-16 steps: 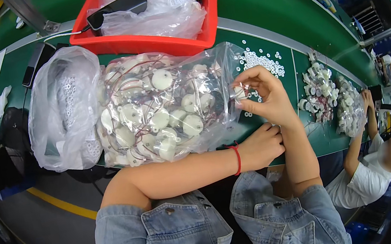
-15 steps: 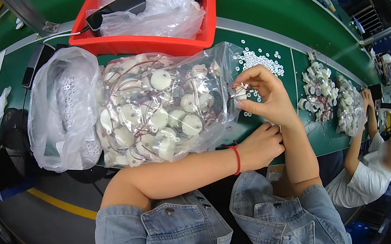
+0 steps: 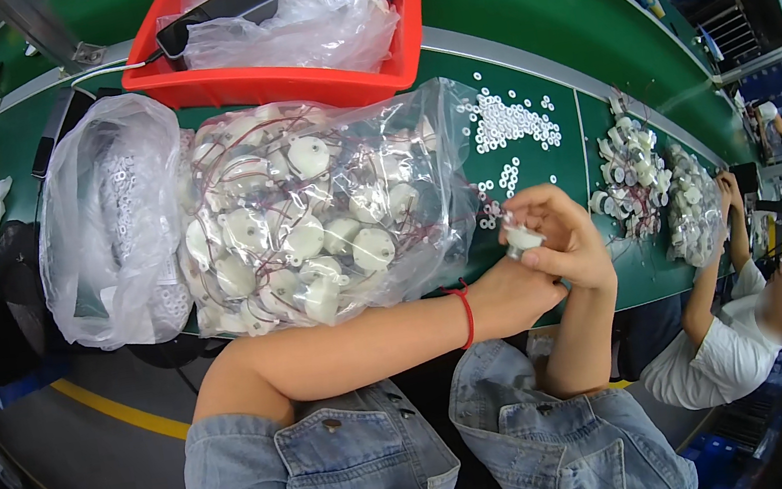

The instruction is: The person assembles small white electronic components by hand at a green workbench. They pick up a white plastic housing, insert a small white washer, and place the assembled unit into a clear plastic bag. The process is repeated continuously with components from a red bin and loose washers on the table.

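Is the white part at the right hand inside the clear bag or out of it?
Out: the right hand holds the white part to the right of the clear bag, with green tabletop showing between.

Cannot see the fingertips of the bare left hand (image 3: 518, 294), tucked beside the bare right hand (image 3: 570, 243), nor the grasped side of the small white disc-shaped component (image 3: 525, 240). Cannot follow the red plastic bin (image 3: 277, 87) past the upper picture edge.

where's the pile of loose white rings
In the head view, the pile of loose white rings lies right of centre on the green table, right of the large clear bag and beyond the right hand.
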Action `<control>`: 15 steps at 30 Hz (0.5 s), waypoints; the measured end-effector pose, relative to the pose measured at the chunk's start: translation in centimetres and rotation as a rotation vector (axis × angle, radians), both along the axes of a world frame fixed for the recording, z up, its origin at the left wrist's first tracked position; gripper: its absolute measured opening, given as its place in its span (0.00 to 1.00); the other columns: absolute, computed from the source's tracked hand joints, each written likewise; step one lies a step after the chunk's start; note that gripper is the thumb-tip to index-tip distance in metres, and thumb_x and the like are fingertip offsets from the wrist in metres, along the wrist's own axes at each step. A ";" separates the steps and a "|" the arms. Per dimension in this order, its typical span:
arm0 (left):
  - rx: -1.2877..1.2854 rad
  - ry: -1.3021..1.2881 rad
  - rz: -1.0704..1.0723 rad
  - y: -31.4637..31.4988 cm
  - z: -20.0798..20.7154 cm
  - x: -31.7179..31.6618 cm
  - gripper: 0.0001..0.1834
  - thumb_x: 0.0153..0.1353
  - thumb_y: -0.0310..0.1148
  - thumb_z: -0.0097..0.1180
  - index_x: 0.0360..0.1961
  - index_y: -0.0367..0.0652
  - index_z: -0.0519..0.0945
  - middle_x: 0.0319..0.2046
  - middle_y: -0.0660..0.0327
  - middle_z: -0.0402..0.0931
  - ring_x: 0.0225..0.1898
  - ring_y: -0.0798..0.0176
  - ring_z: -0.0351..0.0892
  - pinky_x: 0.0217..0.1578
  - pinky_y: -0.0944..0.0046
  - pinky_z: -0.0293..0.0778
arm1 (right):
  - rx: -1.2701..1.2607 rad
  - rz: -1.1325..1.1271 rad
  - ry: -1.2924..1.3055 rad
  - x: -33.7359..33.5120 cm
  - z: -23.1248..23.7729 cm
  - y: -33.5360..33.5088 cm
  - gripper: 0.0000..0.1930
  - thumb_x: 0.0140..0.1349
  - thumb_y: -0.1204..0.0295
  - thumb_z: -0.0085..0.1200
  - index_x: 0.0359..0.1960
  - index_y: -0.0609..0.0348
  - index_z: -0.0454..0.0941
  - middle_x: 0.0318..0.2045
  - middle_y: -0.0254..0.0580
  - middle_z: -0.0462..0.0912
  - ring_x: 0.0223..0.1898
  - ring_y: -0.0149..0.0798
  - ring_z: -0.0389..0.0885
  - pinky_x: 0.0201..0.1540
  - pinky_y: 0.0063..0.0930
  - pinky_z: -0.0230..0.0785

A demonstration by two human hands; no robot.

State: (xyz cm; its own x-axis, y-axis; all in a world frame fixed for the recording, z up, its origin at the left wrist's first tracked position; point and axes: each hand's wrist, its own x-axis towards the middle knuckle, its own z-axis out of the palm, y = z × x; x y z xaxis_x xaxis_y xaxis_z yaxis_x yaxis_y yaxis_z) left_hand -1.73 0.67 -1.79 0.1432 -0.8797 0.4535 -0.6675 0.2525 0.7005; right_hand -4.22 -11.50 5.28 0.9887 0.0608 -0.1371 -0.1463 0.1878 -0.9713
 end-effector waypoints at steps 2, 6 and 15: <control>-0.013 -0.003 0.000 0.0 0.2 0.2 0.10 0.54 0.27 0.53 0.37 0.37 0.81 0.39 0.50 0.77 0.46 0.47 0.76 0.45 0.49 0.70 | -0.002 -0.023 0.005 -1.0 -0.2 -0.8 0.27 0.47 0.79 0.69 0.49 0.67 0.71 0.43 0.46 0.76 0.48 0.38 0.77 0.55 0.34 0.69; -0.012 -0.102 -0.004 -0.2 -0.4 0.1 0.08 0.55 0.29 0.54 0.35 0.40 0.81 0.39 0.55 0.77 0.50 0.51 0.74 0.49 0.52 0.67 | 0.055 -0.072 -0.201 -2.3 -0.1 -1.9 0.28 0.40 0.76 0.75 0.43 0.64 0.70 0.37 0.47 0.78 0.47 0.44 0.77 0.56 0.43 0.67; 0.069 -0.211 0.047 0.3 0.8 0.2 0.07 0.54 0.31 0.55 0.33 0.45 0.81 0.36 0.65 0.76 0.41 0.62 0.73 0.44 0.61 0.66 | 0.160 -0.355 -0.203 -5.2 2.1 -3.3 0.23 0.55 0.64 0.68 0.44 0.64 0.70 0.35 0.43 0.76 0.28 0.34 0.80 0.58 0.45 0.72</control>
State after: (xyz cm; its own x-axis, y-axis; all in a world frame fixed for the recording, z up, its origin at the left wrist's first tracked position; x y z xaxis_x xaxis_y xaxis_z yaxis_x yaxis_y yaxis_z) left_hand -1.51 0.93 -1.03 0.0937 -0.9044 0.4164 -0.8109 0.1733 0.5589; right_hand -9.46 -14.84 7.40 0.9580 -0.2831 0.0459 0.1456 0.3422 -0.9283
